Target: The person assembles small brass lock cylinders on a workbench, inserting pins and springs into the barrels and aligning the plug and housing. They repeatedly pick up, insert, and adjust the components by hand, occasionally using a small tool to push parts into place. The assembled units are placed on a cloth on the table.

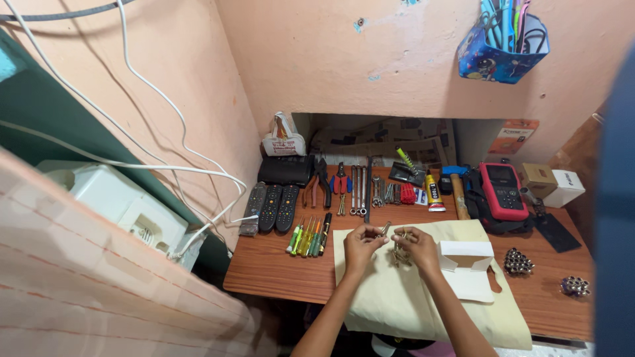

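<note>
Both hands met at frame center over a cream cloth. Left hand pinched a small metal piece between fingertips; right hand gripped a bunch of small metal parts, fingers closed around them. Just right of the hands, an open white cardboard box lay on the cloth, contents not visible. Blue fabric pouch hung on the wall upper right, stuffed with pens and cables. Remotes and screwdrivers lay left of center on the wooden table.
</note>
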